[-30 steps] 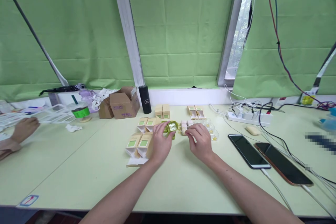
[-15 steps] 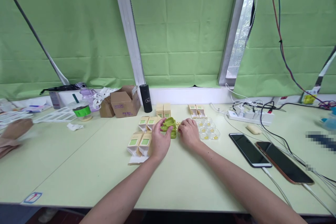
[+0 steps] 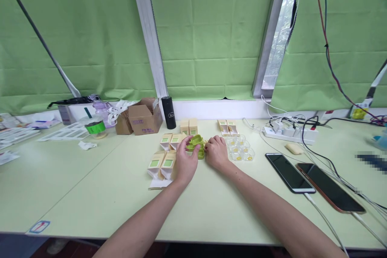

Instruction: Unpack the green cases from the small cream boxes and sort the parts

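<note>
My left hand (image 3: 187, 162) has its thumb and fingers closed round a small green open-topped container (image 3: 197, 140). More green containers (image 3: 198, 154) of the same kind sit just under and beside it. Close by on the right, my right hand (image 3: 216, 152) rests low with its fingers curled down; what they grip is hidden. A little yellow shows at its fingertips. To the right of that hand lies a clear moulded tray (image 3: 241, 148) with yellow spots in its cups. Beige cartons with green windows (image 3: 161, 164) stand left of my left hand.
More small cartons stand behind (image 3: 189, 126) and at back right (image 3: 228, 127). Farther back are a cardboard box (image 3: 145, 119) and a black bottle (image 3: 168, 113). Two phones (image 3: 289, 172) with cables lie right, near a power strip (image 3: 288, 134). A drink cup (image 3: 96, 128) is left.
My right hand has moved left and down beside the green containers, uncovering the clear tray. The container in my left hand, which showed a pale inside, now looks plain green. Another person's hand left view.
</note>
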Motion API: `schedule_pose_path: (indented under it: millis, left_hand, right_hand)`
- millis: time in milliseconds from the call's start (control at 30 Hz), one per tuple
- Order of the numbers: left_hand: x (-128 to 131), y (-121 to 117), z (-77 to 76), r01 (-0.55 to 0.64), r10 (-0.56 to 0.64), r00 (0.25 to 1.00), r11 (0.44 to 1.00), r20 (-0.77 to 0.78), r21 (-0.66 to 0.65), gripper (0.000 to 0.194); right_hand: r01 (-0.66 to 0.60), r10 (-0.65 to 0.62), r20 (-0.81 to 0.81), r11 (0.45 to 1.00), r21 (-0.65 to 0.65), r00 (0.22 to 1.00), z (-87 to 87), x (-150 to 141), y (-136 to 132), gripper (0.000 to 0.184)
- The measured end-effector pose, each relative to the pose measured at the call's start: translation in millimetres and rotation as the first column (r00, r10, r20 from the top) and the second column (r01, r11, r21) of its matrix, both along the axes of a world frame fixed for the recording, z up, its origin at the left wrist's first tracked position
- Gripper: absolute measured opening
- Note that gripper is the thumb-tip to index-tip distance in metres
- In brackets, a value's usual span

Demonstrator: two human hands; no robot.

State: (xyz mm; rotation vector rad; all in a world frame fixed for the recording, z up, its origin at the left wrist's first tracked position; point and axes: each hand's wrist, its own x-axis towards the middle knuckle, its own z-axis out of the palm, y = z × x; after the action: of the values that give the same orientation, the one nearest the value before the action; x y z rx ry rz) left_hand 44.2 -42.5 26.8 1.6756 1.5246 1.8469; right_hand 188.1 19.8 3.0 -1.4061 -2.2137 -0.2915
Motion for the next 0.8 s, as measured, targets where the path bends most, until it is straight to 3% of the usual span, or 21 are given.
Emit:
schedule_pose_path:
  millis: [233,333,433,500,633,800]
  left_hand:
    - [5,-3,1.5,0.107,-0.107,0.989,0.994,0.1,-0.002,0.025]
    - [6,-1,-1.0,0.149,-0.136,0.976,0.987,0.168,-0.068,0.024]
    - [9,1,-3.8,0.222,-0.173,0.944,0.962,0.28,-0.157,0.036]
    - [12,2,-4.0,0.341,-0.239,0.882,0.918,0.405,-0.202,0.044]
    - [16,0,-1.8,0.602,-0.372,0.671,0.778,0.642,-0.178,0.05]
    - [14,-1,-2.5,0.718,-0.388,0.508,0.685,0.769,-0.128,0.04]
  right_hand:
    - [0.005,-0.002,-0.101,0.999,0.033,0.995,12.7,28,-24,0.017]
    - [-0.018,0.009,-0.11,0.997,-0.077,0.994,11.5,38,-45,0.016]
    - [-0.073,0.059,-0.079,0.978,-0.193,0.995,4.7,42,-63,0.014]
    - [-0.109,0.099,-0.053,0.963,-0.247,0.994,1.1,42,-70,0.013]
    - [-0.168,0.153,-0.074,0.951,-0.26,0.985,1.3,41,-72,0.013]
    - [-0.199,0.181,-0.091,0.941,-0.274,0.979,5.3,44,-70,0.017]
